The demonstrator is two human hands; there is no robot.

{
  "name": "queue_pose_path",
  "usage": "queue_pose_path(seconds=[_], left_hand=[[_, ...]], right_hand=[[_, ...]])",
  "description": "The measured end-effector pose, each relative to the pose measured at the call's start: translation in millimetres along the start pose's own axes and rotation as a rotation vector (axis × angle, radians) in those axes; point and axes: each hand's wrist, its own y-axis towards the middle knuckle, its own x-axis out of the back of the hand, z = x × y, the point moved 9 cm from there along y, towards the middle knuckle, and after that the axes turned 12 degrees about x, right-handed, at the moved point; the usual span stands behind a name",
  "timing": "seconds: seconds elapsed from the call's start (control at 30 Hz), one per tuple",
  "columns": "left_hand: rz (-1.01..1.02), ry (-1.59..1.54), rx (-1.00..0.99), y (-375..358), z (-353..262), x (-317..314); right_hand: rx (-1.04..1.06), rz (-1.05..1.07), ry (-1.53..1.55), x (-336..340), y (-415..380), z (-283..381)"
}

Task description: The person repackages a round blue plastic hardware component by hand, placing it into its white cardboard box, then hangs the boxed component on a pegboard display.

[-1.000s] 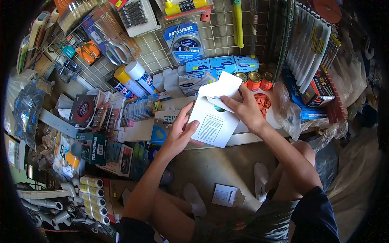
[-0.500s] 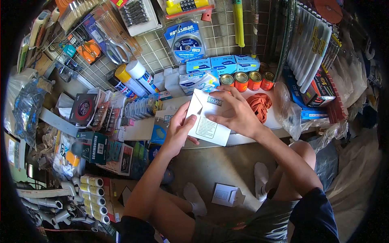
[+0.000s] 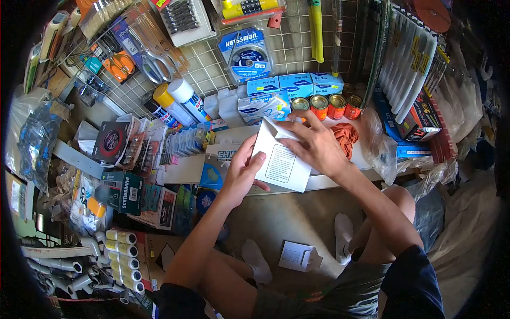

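Observation:
A white cardboard box (image 3: 282, 169) with a framed block of printed text is tilted in front of me above the shelf edge. My left hand (image 3: 241, 171) holds its left side, thumb on the printed face and fingers behind. At the upper right edge, my right hand (image 3: 314, 142) has its fingers bent over the box's opened top end. Those fingertips are partly hidden, so what they touch inside cannot be made out. Behind the left hand, a card marked EHW (image 3: 225, 154) lies on the shelf.
Several small tins (image 3: 319, 108) and blue-and-white boxes (image 3: 296, 82) line the back, with an orange-brown cloth (image 3: 345, 139) nearby. Spray cans (image 3: 186, 98) stand left of them. Another white box (image 3: 295, 256) lies on the floor between my feet. Plastic wrapping (image 3: 380, 143) hangs at the right.
The flap with the EHWA print has turned out of sight, and the box's open top now shows. My right fingers have curled over that end. The view has shifted slightly.

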Motion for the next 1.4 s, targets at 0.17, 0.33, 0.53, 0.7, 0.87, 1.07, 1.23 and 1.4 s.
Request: queue_pose_path(seconds=[0.17,0.33,0.53,0.7,0.87,1.07,1.23,1.4], left_hand=[[-0.022,-0.01,-0.029,-5,-9,0],[-0.043,0.013,-0.083,-18,-25,-7],[-0.046,0.0,-0.144,-19,-26,-19],[-0.08,-0.04,-0.183,-22,-27,-23],[-0.121,-0.016,-0.192,-25,-26,-21],[-0.173,0.069,-0.234,-30,-28,-14],[-0.19,0.09,-0.26,-34,-30,-18],[-0.215,0.107,-0.239,-38,-28,-14]], right_hand=[[-0.01,-0.024,-0.066,-4,-3,4],[-0.001,-0.119,0.051,5,0,8],[-0.072,-0.232,0.008,15,0,9],[-0.01,-0.226,-0.055,14,1,13],[0.008,-0.153,-0.065,10,0,16],[0.014,-0.089,0.034,5,1,13],[0.085,-0.034,-0.125,3,0,20],[0.027,0.017,-0.05,-8,-8,20]])
